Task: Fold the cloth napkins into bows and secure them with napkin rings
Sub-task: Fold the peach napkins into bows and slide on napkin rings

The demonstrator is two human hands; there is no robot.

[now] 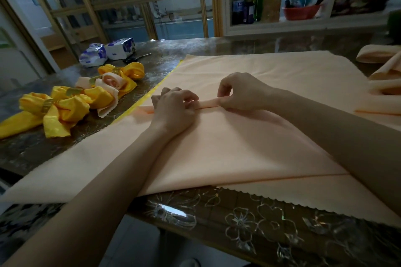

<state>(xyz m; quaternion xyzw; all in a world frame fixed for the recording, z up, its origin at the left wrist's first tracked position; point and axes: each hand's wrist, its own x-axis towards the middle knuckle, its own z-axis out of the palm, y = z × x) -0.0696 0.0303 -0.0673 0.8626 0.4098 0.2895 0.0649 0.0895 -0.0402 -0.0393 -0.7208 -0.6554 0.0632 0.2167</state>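
On a floral-patterned table [249, 219], a left hand [173, 108] and right hand [240, 91] pinch a narrow raised pleat [208, 103] across the spread peach cloth napkin [238, 149]; even width and level, matched pinches would likely give a tidy bow.
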